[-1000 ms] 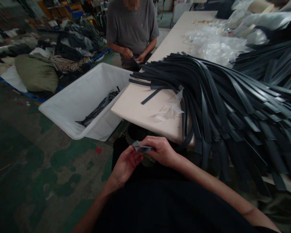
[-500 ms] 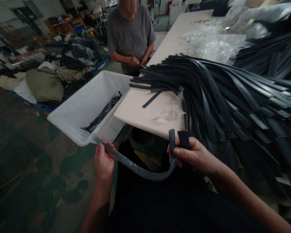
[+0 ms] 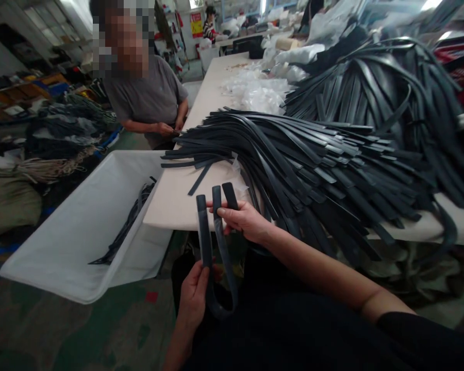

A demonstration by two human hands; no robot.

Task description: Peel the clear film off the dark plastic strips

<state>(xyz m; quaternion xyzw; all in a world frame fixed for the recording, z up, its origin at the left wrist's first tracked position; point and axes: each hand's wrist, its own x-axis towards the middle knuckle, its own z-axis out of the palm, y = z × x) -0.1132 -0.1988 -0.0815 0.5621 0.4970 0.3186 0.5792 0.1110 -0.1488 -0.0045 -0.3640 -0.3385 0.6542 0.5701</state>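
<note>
While a dark, flat strap [image 3: 204, 232] hangs bent in a U at 6 o'clock in view, both hands have it pinched.
Bendy, smooth, kinda shiny — left hand [image 3: 195, 288] has thumb and fingers closed on one leg, right hand [image 3: 247, 219] grips the other near its tip, plus another black end [image 3: 229, 196]. From the hands, a heap of similar strips [image 3: 278, 159] fans over the pale table [image 3: 170, 208] at 2 o'clock — white bin [image 3: 62, 232] at 9.

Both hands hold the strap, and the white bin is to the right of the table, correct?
Not quite: the white bin is to the left of the table, as the head view shows. Left hand and right hand do both hold the strap.
</note>
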